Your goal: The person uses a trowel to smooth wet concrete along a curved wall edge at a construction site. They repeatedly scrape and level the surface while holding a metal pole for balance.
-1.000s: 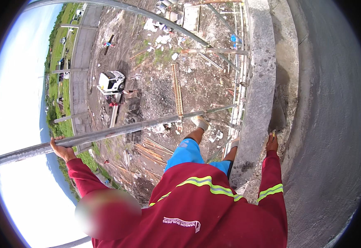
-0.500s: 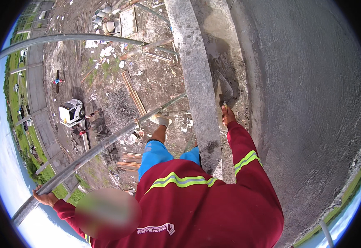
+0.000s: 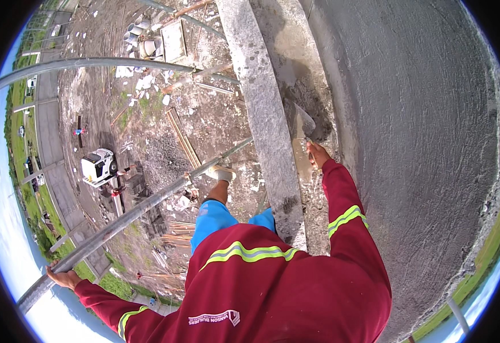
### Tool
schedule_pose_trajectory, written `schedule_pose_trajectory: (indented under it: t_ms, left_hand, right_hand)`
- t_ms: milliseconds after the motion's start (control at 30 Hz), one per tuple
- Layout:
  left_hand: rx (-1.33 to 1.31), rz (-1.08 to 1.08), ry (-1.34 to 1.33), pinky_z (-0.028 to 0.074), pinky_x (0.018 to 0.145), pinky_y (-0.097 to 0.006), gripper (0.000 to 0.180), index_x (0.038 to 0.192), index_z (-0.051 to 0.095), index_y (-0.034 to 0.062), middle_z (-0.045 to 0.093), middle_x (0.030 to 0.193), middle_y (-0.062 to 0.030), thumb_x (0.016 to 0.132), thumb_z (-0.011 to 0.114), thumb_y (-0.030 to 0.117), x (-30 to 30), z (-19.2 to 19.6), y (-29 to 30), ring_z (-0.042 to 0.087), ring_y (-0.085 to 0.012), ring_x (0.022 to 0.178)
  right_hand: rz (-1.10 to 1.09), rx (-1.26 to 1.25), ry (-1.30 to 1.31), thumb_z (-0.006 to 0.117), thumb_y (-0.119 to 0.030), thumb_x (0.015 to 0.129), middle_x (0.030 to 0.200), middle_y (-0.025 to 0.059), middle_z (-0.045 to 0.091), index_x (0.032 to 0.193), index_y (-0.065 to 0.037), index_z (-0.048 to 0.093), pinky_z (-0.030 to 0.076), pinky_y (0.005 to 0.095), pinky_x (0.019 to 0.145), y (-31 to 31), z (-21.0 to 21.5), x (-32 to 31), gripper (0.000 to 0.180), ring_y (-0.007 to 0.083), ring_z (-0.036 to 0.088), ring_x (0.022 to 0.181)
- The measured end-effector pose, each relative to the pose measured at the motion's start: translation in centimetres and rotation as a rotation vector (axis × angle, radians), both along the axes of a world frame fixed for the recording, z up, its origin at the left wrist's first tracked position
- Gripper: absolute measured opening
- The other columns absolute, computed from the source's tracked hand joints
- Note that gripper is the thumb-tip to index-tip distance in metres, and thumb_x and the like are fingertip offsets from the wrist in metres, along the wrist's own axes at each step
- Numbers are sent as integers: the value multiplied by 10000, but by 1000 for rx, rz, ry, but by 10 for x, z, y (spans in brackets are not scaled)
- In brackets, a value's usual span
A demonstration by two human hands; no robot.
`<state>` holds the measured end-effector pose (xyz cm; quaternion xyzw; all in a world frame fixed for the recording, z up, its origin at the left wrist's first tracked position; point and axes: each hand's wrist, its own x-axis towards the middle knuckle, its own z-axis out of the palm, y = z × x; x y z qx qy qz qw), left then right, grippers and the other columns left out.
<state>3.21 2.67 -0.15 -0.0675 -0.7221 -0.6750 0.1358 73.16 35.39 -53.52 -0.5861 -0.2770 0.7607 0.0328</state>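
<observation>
Right hand (image 3: pixel 317 154) grips a trowel (image 3: pixel 301 123), spreading mortar (image 3: pixel 313 97) on the ledge; left hand (image 3: pixel 64 278) clasps the scaffold pipe (image 3: pixel 141 206); smoothing needs steady strokes.

A grey mortar-caked trowel (image 3: pixel 302 127) points up along the wet cement wall (image 3: pixel 421 126).

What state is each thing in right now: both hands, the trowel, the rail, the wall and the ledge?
Left hand: closed around the scaffold rail, arm stretched out to the side.
Scaffold rail: level, gripped at its near end.
Right hand: closed on the trowel handle.
Trowel: blade against the wet mortar beside the wall.
Wall: plastered grey, rough-textured.
Concrete ledge: bare, speckled with mortar.
White truck: parked on the ground far below.
</observation>
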Motion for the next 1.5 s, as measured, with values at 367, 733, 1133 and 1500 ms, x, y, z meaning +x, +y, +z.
schedule_pose_trajectory:
  t_ms: [367, 733, 1133, 1500]
  left_hand:
    - [59, -17, -29, 441, 753, -359, 240, 824, 547, 39, 565, 769, -87, 771, 670, 238, -20, -1, -17, 547, -218, 750]
    - [53, 12, 28, 442, 750, -364, 241, 812, 559, 17, 573, 766, -99, 799, 645, 242, -10, -4, -4, 549, -222, 749]
    - [63, 20, 12, 452, 767, -366, 231, 835, 558, 20, 593, 801, -118, 792, 653, 226, -21, -2, -17, 562, -226, 765]
    - [19, 3, 36, 458, 745, -344, 211, 809, 549, 17, 570, 750, -95, 800, 636, 209, -16, -5, -16, 556, -211, 734]
  right_hand:
    - [-14, 404, 72, 440, -504, 910, 543, 6, 423, 918, -49, 492, 336, 241, 379, 58, 174, -38, 457, 87, 395, 401]
    - [417, 1287, -306, 519, -338, 881, 852, 198, 630, 1049, -46, 461, 449, 479, 644, 68, 233, -183, 342, 404, 593, 729]
    - [-186, 428, -295, 542, -380, 876, 553, 44, 484, 986, -58, 489, 352, 292, 329, 23, 74, -25, 344, 147, 449, 357]
    - [73, 519, -519, 515, -430, 871, 707, 135, 571, 1055, -41, 518, 467, 366, 570, 33, 5, -61, 430, 260, 584, 619]
